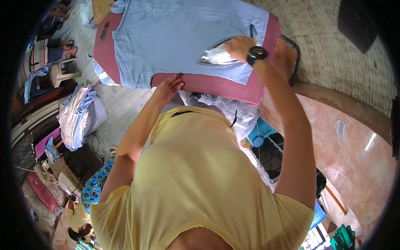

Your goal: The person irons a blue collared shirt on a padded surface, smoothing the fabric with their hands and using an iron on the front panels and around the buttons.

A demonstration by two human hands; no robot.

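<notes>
A light blue shirt lies spread across a maroon-covered ironing board. My right hand, a black watch on its wrist, is wrapped round the handle of a clothes iron. The iron rests on the shirt's right part, its tip towards the left. At the board's near edge, beside the shirt's lower border, is my left hand. Its fingers are stretched out and it holds nothing. What lies beneath the iron is hidden.
Small thread snips lie on the board's left end. A stack of folded shirts stands to the left, near a plastic stool. Clear plastic wrapping hangs under the board. Other people are at the far left and lower left.
</notes>
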